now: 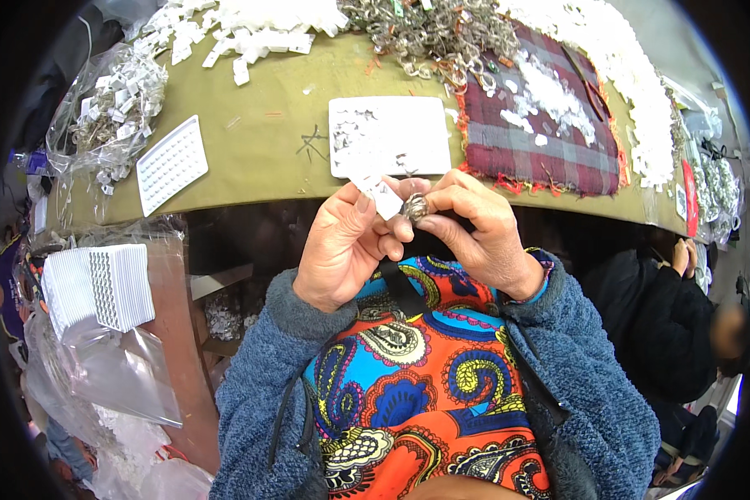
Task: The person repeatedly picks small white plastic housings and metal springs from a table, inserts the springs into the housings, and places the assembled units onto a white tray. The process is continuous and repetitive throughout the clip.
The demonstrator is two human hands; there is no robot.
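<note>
Both hands meet in front of my chest, just off the table's near edge. My left hand [337, 248] pinches a small white tag [382, 198] with thumb and fingers. Between the thumb and forefinger of my right hand [479, 229] is a small shiny, ring-like piece [415, 208], greyish and partly see-through. The piece is right beside the tag; whether they are joined I cannot tell. Behind my fingers lies a white tray [425, 137], with small dark-grey bits scattered mostly over its left part.
A heap of shiny rings [437, 37] and piled white tags [267, 25] cover the table's far side. Right of the tray, plaid cloth [508, 150] carries clear pieces and scissors [587, 87]. A dimpled white panel [173, 165] lies left, above stacked white cards [129, 287]. A person [662, 325] sits right.
</note>
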